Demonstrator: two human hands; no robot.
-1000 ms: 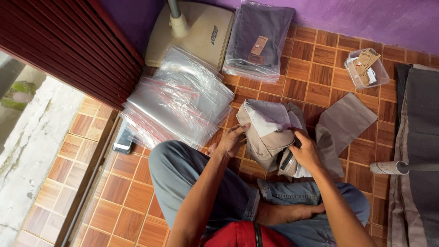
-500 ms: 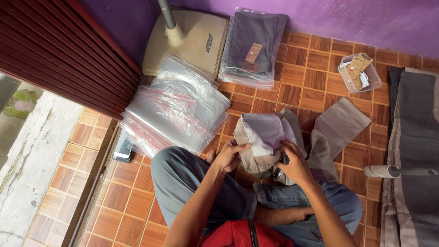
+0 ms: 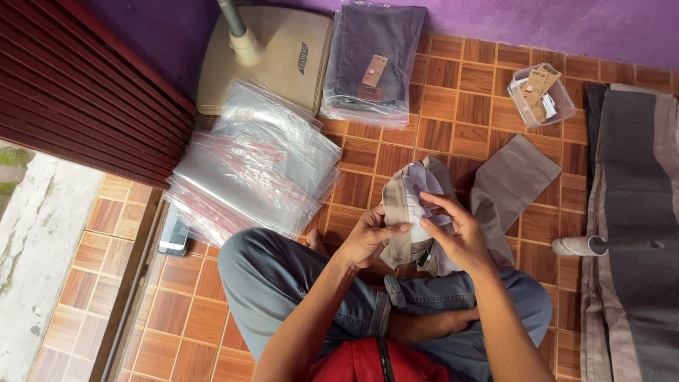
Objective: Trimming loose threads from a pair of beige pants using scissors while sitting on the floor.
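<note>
- Left hand (image 3: 369, 237): closed on the near left edge of the beige trousers (image 3: 417, 205), thumb lying across the cloth toward the right hand.
- Right hand (image 3: 456, 233): fingers curled over the pale inner lining at the waist of the same garment, pinching it; the two hands almost touch.
- Beige trousers: bunched and held up just above the person's crossed legs, in blue jeans (image 3: 283, 283); one leg of the garment trails to the right and lies flat on the tiled floor (image 3: 453, 106).
- Stack of clear zip bags (image 3: 254, 170): lies on the floor to the left of the hands, near the left knee, with red seal strips showing.
- Phone (image 3: 173, 237): dark, flat on the floor, partly under the near left edge of the bag stack.
- Bagged dark garment (image 3: 373, 60): lies beyond the hands by the purple wall (image 3: 566, 25), with a card tag on top.
- Fan base (image 3: 272, 56): cream, just left of the bagged garment.
- Clear plastic tub (image 3: 541, 99): far right, holding card tags.
- Grey folded cloth (image 3: 629, 212): along the right edge of the view.
</note>
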